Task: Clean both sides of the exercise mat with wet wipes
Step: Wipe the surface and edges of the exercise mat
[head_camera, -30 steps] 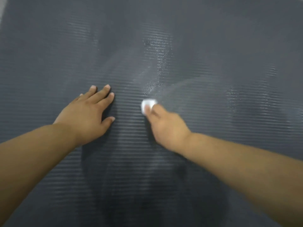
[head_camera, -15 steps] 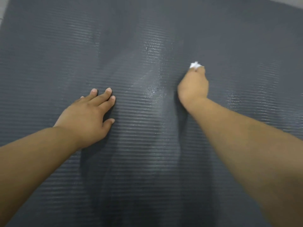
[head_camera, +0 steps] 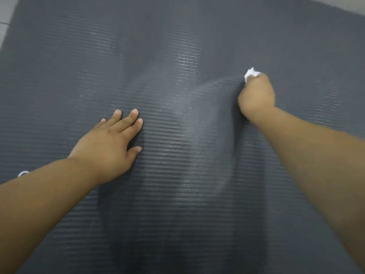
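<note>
Risks first:
- The wet wipe is balled up small in the R hand, so the contact patch is tiny. Prob leaves unwiped strips between passes on the ribbed exercise mat. The ribs could also snag or shred a bunched wipe.
- R arm is at long reach, so pressure likely drops off at the far end of a stroke.
- If the L hand lifts or slides, the mat could creep or ruck up under wipe drag.
- The sheen patches mid-mat look damp. The L palm sits near them and could slip if it drifts that way.
- Can't tell how wet the wipe is.
- Only one face is up, so a flip is needed at some point, afaict.

Positions:
- R hand: fingers curled tight round the wipe. Only a white tuft pokes out at the far end of the fist, and it looks pressed to the mat. Right of mat centre, well apart from the L hand.
- L hand: flat, palm down on the mat left of centre, fingers straight and slightly spread, holds nothing.
- Mat: fills nearly the whole view and lies flat on the floor, which shows as a pale strip top-left.
- Small white obj at the left edge by the L forearm, too cut off to ID.
</note>
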A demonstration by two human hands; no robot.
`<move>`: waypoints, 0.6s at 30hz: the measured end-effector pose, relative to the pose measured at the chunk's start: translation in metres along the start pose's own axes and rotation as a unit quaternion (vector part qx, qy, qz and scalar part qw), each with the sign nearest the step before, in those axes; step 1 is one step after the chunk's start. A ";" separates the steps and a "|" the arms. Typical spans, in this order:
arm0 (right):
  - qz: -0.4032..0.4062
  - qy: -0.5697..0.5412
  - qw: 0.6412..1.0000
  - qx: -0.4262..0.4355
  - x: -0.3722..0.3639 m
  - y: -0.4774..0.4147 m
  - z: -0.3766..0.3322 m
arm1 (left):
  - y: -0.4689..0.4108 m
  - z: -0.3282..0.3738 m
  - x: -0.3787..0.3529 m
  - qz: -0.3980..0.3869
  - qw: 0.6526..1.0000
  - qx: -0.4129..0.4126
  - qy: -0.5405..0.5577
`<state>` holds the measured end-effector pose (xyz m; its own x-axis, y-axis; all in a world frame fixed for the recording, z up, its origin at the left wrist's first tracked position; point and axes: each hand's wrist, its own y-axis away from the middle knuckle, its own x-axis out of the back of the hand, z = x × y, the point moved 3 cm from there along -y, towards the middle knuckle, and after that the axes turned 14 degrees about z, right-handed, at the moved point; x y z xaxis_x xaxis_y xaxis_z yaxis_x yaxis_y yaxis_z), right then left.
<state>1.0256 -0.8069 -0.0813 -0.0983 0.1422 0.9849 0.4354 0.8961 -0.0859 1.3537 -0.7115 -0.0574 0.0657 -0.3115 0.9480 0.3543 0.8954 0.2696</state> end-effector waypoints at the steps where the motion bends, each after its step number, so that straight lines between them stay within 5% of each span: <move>1: 0.004 -0.020 0.998 0.058 -0.002 0.015 -0.015 | 0.000 0.001 0.000 -0.004 1.000 0.005 -0.003; 3: -0.020 -0.056 0.977 0.203 -0.006 0.058 -0.052 | -0.001 0.002 0.000 -0.010 1.000 0.009 -0.012; 6: -0.094 -0.121 0.871 0.466 -0.004 0.134 -0.099 | -0.001 0.004 -0.001 -0.014 1.000 0.015 -0.013; 8: -0.035 -0.143 0.837 0.527 0.003 0.132 -0.095 | -0.001 0.004 0.000 -0.018 1.000 0.019 -0.011; 10: 0.003 -0.063 0.898 0.435 0.002 0.088 -0.069 | 0.000 0.004 0.000 -0.019 1.000 0.022 -0.008; 12: -0.015 -0.014 0.980 0.196 0.004 0.035 -0.015 | 0.000 0.004 0.000 -0.019 0.999 0.025 -0.007; 14: 0.012 -0.010 1.000 0.012 0.016 0.013 0.034 | 0.000 0.008 -0.001 -0.019 0.999 0.034 -0.007; 18: 0.000 -0.036 0.998 0.042 0.015 0.062 0.035 | -0.001 0.026 -0.002 0.026 0.998 0.056 0.034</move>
<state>1.0199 -0.7342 -0.0776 -0.1647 0.1688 0.9718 0.3584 0.9282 -0.1004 1.3285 -0.7031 -0.0555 0.1463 -0.2816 0.9483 0.2435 0.9394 0.2414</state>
